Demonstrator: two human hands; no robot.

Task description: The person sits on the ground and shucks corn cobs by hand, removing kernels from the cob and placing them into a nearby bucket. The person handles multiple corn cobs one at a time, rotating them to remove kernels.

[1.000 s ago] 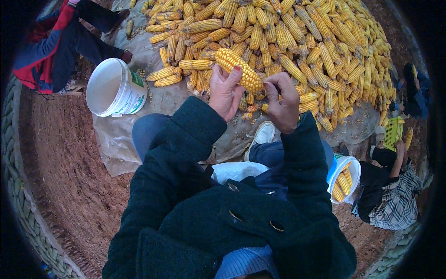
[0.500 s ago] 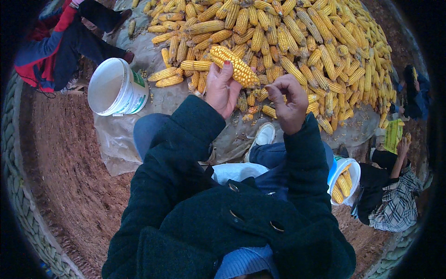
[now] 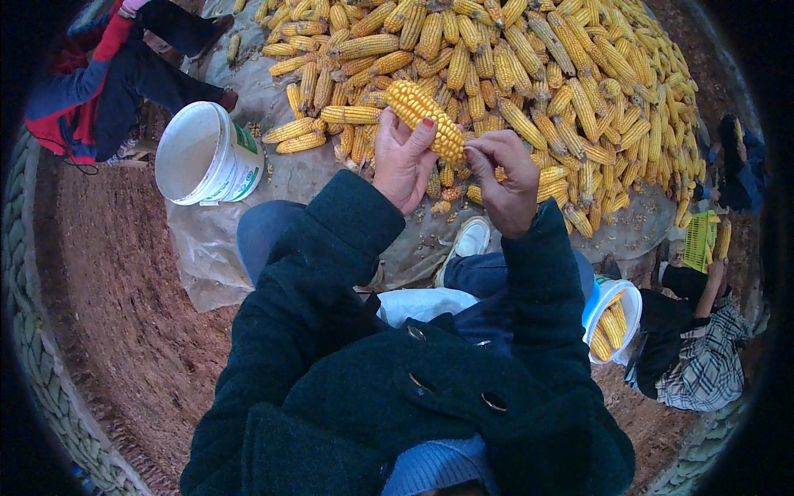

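An ear of corn (image 3: pixel 426 117), husked and with plump yellow kernels, is held up in front of me, tilted down to the right. My left hand (image 3: pixel 404 159) grips it from below, thumb laid along its near side. At the ear's lower right end, my right hand (image 3: pixel 506 175) is closed in a pinch, with thumb and forefinger on the tip. Whether a strand or bit of husk is between those fingertips is too small to tell. Just beyond both hands rises a big pile of corn ears (image 3: pixel 513 66).
A white bucket (image 3: pixel 194 157) stands at my left on a plastic sheet (image 3: pixel 207 256). Another white bucket (image 3: pixel 633 322) with several ears is at my right. People sit at left (image 3: pixel 91 107) and right (image 3: pixel 703 364). A yellow-green basket (image 3: pixel 700 240) stands at far right.
My right hand has moved slightly left, from apart to touching the ear's end. The ear has shifted a little right in my left hand. The person at right now raises an ear.
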